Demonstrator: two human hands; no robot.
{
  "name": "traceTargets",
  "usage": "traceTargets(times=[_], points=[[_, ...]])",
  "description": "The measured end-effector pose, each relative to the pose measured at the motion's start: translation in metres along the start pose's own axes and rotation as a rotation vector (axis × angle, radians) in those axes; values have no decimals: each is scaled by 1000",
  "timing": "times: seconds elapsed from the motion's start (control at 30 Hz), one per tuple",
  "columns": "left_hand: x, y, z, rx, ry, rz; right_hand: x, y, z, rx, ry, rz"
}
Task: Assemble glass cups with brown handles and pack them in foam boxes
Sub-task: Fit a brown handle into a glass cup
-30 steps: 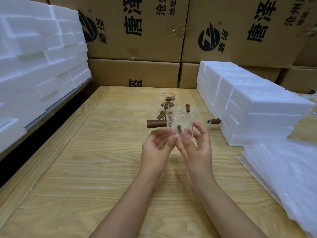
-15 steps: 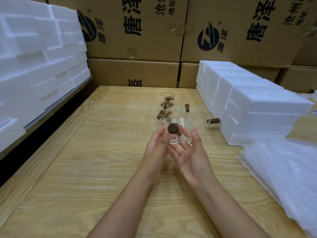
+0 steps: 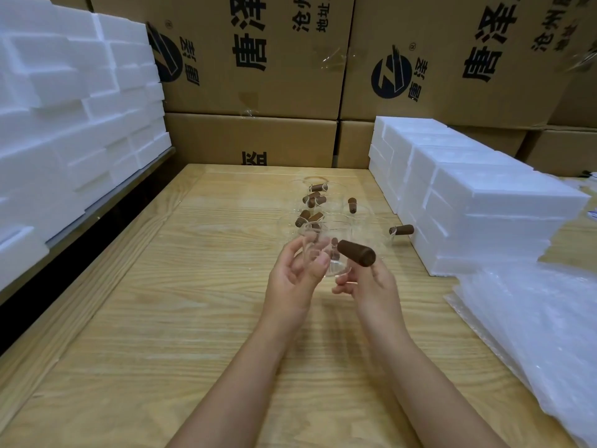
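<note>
Clear glass cup — dark brown cylindrical handle jutting right

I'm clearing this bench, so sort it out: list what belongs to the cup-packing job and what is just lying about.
Job: glass cup with its brown handle, gripped by the left hand, right hand just below it; more handled cups on the table behind; white foam boxes stacked right.
Lying about: cardboard cartons at the back; clear plastic sheets, near right, use unclear.
</note>
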State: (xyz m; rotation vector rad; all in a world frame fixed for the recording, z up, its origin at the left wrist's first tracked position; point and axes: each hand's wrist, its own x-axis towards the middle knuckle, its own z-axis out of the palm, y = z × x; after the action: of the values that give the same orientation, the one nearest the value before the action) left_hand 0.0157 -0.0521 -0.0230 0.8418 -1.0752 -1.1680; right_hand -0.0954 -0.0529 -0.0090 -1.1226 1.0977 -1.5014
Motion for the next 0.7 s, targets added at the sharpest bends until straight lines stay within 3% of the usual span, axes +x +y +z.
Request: traceTargets(times=[0.17,0.37,0.53,0.7], points=[[0,-3,0,101,113,108,-1,-12,-8,87,-34,-167],[-6,-2,3,333,175,290,-2,-8,-9,-122,55,-268],[-3,1,1,247,207,166,-8,-9,-8,-271,-45,-418],[3,7,-2,48,105,-5,-9,-14,-11,-308,-118,-530]])
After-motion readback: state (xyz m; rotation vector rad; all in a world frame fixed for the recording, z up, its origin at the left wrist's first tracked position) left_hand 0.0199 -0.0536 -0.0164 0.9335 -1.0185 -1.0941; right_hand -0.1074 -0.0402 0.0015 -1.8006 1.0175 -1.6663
